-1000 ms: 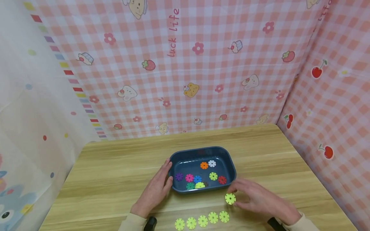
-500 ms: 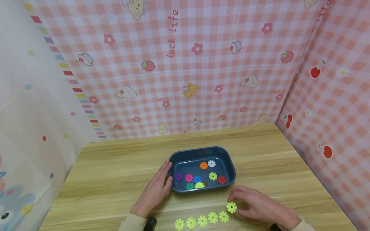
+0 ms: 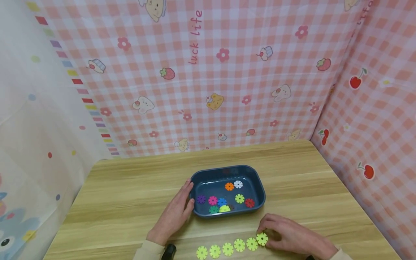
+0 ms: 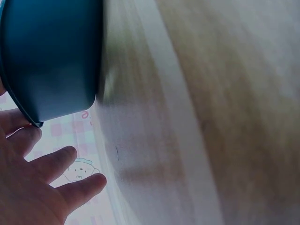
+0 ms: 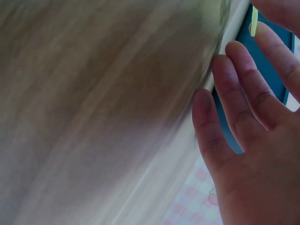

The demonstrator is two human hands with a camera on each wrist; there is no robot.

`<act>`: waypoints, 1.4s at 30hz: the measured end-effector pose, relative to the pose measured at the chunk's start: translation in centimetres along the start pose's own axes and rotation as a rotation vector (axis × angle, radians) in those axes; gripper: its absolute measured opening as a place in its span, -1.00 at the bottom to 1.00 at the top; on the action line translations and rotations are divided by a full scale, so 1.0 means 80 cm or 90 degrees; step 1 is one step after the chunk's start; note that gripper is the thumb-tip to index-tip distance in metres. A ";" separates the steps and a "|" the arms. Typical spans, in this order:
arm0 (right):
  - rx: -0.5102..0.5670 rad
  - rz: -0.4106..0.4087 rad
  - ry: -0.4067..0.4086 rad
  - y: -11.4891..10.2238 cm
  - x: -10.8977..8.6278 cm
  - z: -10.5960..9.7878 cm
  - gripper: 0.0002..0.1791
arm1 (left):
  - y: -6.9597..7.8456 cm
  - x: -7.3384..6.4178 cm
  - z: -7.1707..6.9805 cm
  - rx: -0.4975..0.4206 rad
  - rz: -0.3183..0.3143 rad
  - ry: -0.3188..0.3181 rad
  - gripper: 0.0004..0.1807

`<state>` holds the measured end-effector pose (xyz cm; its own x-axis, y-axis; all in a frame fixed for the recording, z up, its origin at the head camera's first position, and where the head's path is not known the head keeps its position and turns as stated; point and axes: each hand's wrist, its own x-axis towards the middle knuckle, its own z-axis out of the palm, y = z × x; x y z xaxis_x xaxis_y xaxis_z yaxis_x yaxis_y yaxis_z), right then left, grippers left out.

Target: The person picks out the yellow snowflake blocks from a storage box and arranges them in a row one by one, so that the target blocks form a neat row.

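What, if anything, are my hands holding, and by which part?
Your right hand pinches a yellow disc by its rim; your left hand just touches the tray.

The right hand (image 3: pixel 287 233) has brought a yellow disc (image 3: pixel 262 241) beside the row (image 3: pixel 228 246).

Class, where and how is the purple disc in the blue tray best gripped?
Probably pinch the purple disc by its near and far rim edges, from above: it appears to lie flat, with the blue tray walling its left and the pink disc to its right.
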<state>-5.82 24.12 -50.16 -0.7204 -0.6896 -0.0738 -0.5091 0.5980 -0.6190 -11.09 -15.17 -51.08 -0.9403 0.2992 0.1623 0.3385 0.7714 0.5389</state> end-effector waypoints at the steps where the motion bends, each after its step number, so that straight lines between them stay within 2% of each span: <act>1: -0.002 -0.001 0.001 0.000 0.000 0.000 -0.74 | 0.000 0.000 0.000 0.001 -0.001 -0.001 -0.38; 11: -0.038 -0.043 0.021 0.004 -0.003 0.003 -0.73 | 0.001 0.001 0.000 -0.001 0.003 -0.001 -0.38; 19: -0.035 -0.024 -0.005 0.005 0.000 0.002 -0.71 | 0.001 0.000 0.000 0.000 -0.001 -0.004 -0.38; 24: 0.017 0.012 -0.030 0.000 0.006 -0.006 -0.71 | 0.001 -0.001 0.000 -0.001 0.002 -0.003 -0.38; 26: 0.035 0.014 -0.025 -0.006 0.010 -0.011 -0.73 | 0.001 -0.001 0.000 -0.002 0.002 -0.003 -0.38; 33: 0.030 -0.075 0.073 -0.032 0.031 -0.024 -0.83 | 0.001 0.000 0.000 0.003 -0.007 -0.004 -0.37; 38: 0.035 -0.093 0.148 -0.041 0.053 -0.032 -0.89 | 0.001 0.000 -0.001 -0.002 -0.002 -0.003 -0.38; 42: 0.034 -0.131 0.197 -0.039 0.070 -0.036 -0.91 | 0.001 -0.001 -0.002 -0.004 0.004 -0.004 -0.39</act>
<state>-9.57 19.56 -46.39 -0.7182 -0.6325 0.2902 -0.6381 0.4323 -0.6371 -10.99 -15.19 -50.91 -0.9379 0.3075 0.1606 0.3442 0.7663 0.5426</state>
